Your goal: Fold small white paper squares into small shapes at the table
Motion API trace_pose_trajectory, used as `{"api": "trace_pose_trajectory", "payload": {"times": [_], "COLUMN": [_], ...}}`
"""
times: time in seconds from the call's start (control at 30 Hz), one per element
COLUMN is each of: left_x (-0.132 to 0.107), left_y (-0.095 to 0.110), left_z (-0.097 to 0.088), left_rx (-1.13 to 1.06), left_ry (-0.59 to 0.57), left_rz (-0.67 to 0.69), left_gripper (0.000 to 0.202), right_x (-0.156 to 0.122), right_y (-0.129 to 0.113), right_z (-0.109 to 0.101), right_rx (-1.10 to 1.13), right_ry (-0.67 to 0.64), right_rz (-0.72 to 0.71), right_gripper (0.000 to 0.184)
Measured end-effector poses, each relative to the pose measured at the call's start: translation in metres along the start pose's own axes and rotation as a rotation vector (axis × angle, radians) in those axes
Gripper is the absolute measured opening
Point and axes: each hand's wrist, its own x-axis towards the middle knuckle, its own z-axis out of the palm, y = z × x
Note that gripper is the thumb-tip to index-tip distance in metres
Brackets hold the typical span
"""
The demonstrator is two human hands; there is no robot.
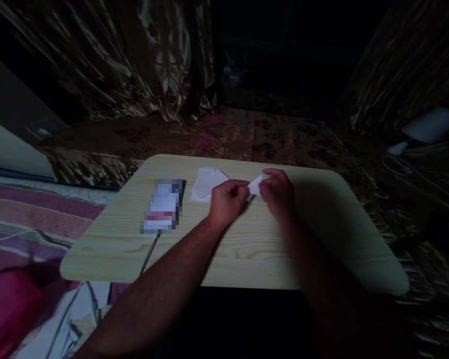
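Note:
Between my two hands is a small white piece of paper (255, 186) with a pointed, folded look. My left hand (227, 200) pinches its left end with thumb and forefinger. At its right end, my right hand (279, 192) grips the paper between thumb and curled fingers. Both hands are just above the wooden table (243, 249). To the left of my left hand lie several loose white sheets of paper (206, 183), overlapping and partly hidden behind that hand.
A phone (160, 207), its screen blurred out, lies on the table's left side with a cable (148, 254) running toward the near edge. A striped bedspread (78, 214) and a pink bag-like thing (11, 309) are at left. Patterned curtains (172, 60) hang behind.

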Motion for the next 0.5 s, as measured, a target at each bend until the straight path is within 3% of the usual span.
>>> {"api": "trace_pose_trajectory", "payload": {"times": [0.2, 0.5], "left_x": [0.001, 0.002], "left_y": [0.0, 0.006], "left_z": [0.001, 0.0], "left_rx": [-0.055, -0.1], "left_ry": [-0.03, 0.051], "left_rz": [-0.041, -0.107], "left_gripper": [0.025, 0.028], "right_x": [-0.002, -0.008], "right_y": [0.005, 0.007], "right_z": [0.002, 0.01], "right_rx": [-0.136, -0.292], "right_ry": [0.085, 0.11], "right_rz": [-0.082, -0.169], "right_gripper": [0.013, 0.015]}}
